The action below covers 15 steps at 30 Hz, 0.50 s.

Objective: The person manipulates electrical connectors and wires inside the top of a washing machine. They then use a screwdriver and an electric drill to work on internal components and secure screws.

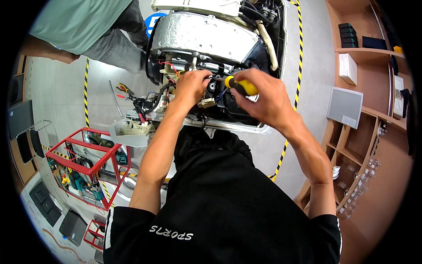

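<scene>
An opened appliance [206, 33] with a silver foil-covered housing, black parts and loose wires lies in front of me. My right hand [259, 97] grips a yellow and black screwdriver [245, 87], held almost level and pointing left into the mechanism below the foil housing. My left hand [191, 88] is closed at the screwdriver's tip, its fingertips pinched on something small that I cannot make out among the metal fittings and wires. Part of the tip is hidden by my fingers. Wire bundles [149, 105] hang at the appliance's left side.
A co-worker in a green shirt [70, 20] stands at upper left. Pliers [124, 88] and a metal rod [113, 99] lie on the floor at left. A red-framed tool cart [70, 148] stands lower left. Wooden shelving [358, 50] lines the right side, with a grey panel [343, 105] against it.
</scene>
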Tool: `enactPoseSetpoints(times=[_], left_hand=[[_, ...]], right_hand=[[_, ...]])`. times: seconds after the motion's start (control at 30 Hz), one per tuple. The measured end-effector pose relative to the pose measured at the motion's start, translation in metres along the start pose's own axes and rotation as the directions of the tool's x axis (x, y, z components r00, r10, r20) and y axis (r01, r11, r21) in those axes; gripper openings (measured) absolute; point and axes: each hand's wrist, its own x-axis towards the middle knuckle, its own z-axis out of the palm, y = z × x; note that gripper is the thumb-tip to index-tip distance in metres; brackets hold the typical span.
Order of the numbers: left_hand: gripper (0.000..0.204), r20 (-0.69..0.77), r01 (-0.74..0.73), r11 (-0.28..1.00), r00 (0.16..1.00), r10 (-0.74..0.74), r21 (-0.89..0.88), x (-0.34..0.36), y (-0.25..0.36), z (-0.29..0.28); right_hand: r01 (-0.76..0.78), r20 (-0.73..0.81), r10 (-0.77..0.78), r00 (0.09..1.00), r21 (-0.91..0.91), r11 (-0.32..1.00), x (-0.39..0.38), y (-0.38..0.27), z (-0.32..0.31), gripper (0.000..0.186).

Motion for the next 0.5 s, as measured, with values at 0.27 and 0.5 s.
enactPoseSetpoints(times=[0.27, 0.5], left_hand=[[0.015, -0.052, -0.115, 0.993, 0.992, 0.114, -0.011, 0.007, 0.014, 0.001], [0.014, 0.022, -0.171, 0.983, 0.985, 0.170, 0.069, 0.018, 0.012, -0.009]], right_hand=[[-0.262, 0.078, 0.265, 0.961, -0.053, 0.964, 0.014, -0.001, -0.007, 0.028], [0.145, 0.169, -0.120, 0.978, -0.145, 0.979, 0.034, 0.000, -0.028, 0.032]])
